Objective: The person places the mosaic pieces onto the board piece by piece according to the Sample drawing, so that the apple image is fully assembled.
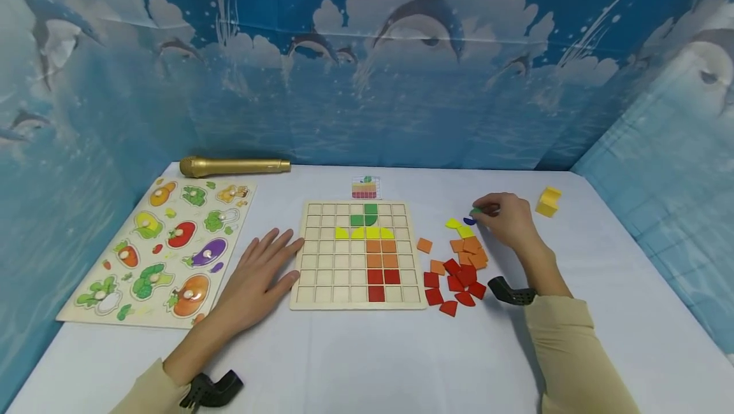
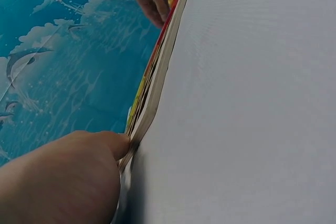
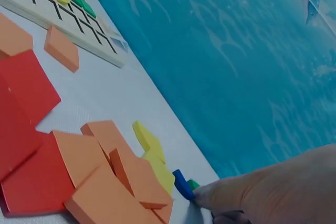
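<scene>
The wooden grid board [image 1: 332, 278] lies mid-table, with green, yellow, orange and red pieces set in some squares. My left hand [image 1: 260, 280] rests flat with fingers spread at the board's left edge, its fingertips touching the rim. Beyond the loose tiles, my right hand [image 1: 507, 218] pinches a small green piece [image 1: 475, 211] between thumb and fingers. A blue piece [image 3: 182, 184] is right beside those fingertips. Nearer me are loose yellow pieces [image 1: 465, 232], orange tiles [image 1: 472, 244] and red tiles [image 1: 467, 273], partly overlapping.
A vegetable puzzle board [image 1: 146, 210] covers the table's left side. Behind it lies a gold microphone [image 1: 235, 167]. A small pattern card [image 1: 366, 188] sits above the grid board. Yellow blocks [image 1: 548, 202] stand at the far right, before a dolphin-print cloth [image 1: 401, 108].
</scene>
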`<action>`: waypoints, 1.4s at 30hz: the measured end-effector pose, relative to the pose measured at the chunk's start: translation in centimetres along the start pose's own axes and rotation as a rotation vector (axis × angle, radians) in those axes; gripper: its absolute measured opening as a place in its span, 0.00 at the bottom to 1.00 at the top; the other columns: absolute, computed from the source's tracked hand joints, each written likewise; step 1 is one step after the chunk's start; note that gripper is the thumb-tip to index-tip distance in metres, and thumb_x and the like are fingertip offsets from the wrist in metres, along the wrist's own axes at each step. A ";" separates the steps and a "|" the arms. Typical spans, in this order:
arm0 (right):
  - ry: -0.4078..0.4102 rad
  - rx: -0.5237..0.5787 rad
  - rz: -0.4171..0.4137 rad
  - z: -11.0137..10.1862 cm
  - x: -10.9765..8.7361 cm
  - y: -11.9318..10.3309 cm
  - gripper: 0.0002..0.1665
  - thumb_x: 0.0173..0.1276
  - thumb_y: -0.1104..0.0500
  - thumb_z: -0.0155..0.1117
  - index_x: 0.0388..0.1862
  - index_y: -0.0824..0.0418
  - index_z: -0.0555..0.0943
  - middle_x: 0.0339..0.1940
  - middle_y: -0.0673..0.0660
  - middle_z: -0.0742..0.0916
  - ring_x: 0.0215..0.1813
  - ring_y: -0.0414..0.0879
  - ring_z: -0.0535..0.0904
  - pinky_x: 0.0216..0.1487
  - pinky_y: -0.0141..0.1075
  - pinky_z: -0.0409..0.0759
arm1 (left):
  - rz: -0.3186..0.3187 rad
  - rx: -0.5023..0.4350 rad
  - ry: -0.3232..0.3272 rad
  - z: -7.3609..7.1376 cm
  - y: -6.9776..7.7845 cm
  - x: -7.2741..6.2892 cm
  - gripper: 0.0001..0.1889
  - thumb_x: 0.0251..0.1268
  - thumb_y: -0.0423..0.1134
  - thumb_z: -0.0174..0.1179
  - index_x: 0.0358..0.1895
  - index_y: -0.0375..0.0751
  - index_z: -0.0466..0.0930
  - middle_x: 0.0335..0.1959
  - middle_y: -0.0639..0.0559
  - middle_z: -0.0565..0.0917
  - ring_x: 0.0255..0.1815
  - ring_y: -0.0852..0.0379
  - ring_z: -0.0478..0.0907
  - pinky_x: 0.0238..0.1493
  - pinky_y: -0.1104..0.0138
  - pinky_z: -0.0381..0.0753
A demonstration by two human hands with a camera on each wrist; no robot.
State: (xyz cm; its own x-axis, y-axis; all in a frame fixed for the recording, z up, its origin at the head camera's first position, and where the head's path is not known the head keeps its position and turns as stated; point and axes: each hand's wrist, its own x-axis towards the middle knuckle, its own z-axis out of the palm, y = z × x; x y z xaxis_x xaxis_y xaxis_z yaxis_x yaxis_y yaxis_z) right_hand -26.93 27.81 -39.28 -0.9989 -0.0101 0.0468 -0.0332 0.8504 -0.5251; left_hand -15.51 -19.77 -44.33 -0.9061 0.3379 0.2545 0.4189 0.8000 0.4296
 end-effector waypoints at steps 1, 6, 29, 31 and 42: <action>0.004 0.000 0.001 0.0 0.1 0.1 0.17 0.75 0.62 0.68 0.59 0.67 0.85 0.52 0.69 0.87 0.55 0.63 0.80 0.53 0.54 0.87 | 0.004 0.002 -0.001 0.0 -0.1 0.1 0.31 0.78 0.49 0.59 0.80 0.49 0.69 0.83 0.44 0.65 0.87 0.38 0.52 0.84 0.38 0.46; 0.001 0.036 0.002 0.0 0.2 0.7 0.16 0.72 0.62 0.71 0.56 0.66 0.87 0.48 0.67 0.87 0.51 0.61 0.80 0.51 0.48 0.85 | -0.002 -0.004 -0.020 -0.1 -0.2 0.2 0.31 0.78 0.50 0.59 0.80 0.49 0.68 0.84 0.44 0.64 0.87 0.38 0.51 0.84 0.38 0.46; 0.001 0.185 -0.183 0.5 0.5 -3.9 0.11 0.75 0.60 0.70 0.52 0.60 0.89 0.45 0.61 0.90 0.50 0.55 0.88 0.42 0.24 0.83 | -0.008 -0.005 -0.018 -0.3 0.0 0.4 0.31 0.78 0.49 0.59 0.80 0.49 0.68 0.84 0.44 0.63 0.87 0.39 0.50 0.85 0.39 0.45; -0.008 0.183 -0.217 0.9 0.7 -5.2 0.10 0.74 0.61 0.71 0.51 0.60 0.89 0.43 0.60 0.91 0.47 0.54 0.88 0.45 0.29 0.84 | -0.007 -0.004 -0.017 -0.2 0.1 0.5 0.31 0.78 0.49 0.59 0.81 0.49 0.68 0.84 0.44 0.63 0.87 0.39 0.50 0.85 0.40 0.45; -0.061 0.293 -0.309 6.0 2.4 -12.1 0.06 0.73 0.63 0.71 0.46 0.62 0.90 0.39 0.59 0.91 0.43 0.52 0.88 0.50 0.47 0.87 | -0.015 -0.006 -0.013 -0.1 0.0 0.3 0.31 0.78 0.48 0.60 0.80 0.47 0.69 0.84 0.44 0.64 0.87 0.38 0.50 0.85 0.39 0.45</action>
State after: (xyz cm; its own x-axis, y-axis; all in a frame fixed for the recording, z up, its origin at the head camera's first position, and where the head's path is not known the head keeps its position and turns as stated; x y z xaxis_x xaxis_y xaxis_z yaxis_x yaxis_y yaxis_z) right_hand -29.08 14.36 -37.88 -0.9402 -0.2799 0.1942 -0.3311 0.6171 -0.7139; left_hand -15.75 -19.73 -44.13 -0.9131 0.3318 0.2368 0.4052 0.8023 0.4384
